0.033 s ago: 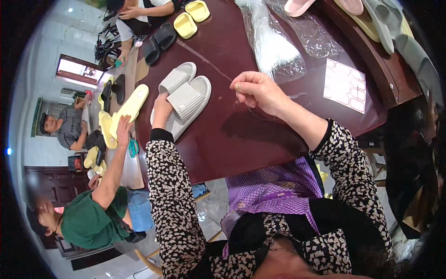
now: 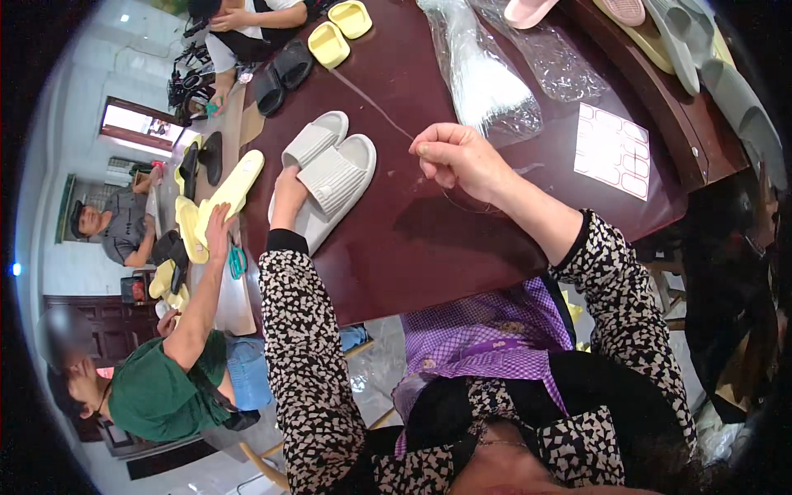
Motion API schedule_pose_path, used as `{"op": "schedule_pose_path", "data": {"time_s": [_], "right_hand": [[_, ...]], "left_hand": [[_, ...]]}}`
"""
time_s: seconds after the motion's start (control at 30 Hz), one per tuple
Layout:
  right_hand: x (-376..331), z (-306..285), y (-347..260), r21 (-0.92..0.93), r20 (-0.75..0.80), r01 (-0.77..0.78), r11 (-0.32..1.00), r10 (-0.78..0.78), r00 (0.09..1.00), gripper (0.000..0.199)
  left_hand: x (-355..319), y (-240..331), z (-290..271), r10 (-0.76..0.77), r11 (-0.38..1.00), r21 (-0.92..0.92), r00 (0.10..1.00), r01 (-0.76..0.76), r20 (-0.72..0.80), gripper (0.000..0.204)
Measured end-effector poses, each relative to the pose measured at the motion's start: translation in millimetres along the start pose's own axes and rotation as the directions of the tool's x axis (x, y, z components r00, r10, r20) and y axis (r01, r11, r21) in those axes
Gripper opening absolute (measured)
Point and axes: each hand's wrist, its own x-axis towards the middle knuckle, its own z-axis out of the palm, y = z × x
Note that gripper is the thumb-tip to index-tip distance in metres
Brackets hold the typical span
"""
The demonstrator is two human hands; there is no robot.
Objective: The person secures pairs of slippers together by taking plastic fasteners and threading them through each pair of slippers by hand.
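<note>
A pair of light grey ribbed slippers rests on the dark red table, toes pointing away from me. My left hand grips the pair at the left slipper's strap; its fingertips are hidden under the strap. Right of the slippers, my right hand is closed in a pinch above the table. Between thumb and forefinger it holds a thin clear strand, which stretches away toward the yellow slippers. A thin thread-like line also hangs below this hand.
A clear plastic bag of white strands and a white label sheet lie beyond my right hand. Black slippers sit at the far left. A co-worker in green touches a yellow slipper. More slippers line the right-hand ledge.
The far end of the strand has shifted slightly to the right. My right hand has risen a touch; my left hand and the grey slippers are practically still.
</note>
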Motion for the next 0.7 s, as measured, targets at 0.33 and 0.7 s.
{"op": "schedule_pose_path", "data": {"time_s": [0.33, 0.7], "right_hand": [[6, -25, -14, -0.045, -0.120, 0.152, 0.987, -0.156, 0.980, 0.011], [-21, 20, -87, 0.110, -0.128, 0.406, 0.907, -0.393, 0.911, 0.014]], "left_hand": [[-43, 102, -5, -0.259, 0.911, -0.231, 0.911, 0.340, 0.322, 0.029], [-92, 159, -37, -0.121, 0.524, -0.742, 0.898, 0.419, 0.422, 0.028]]}}
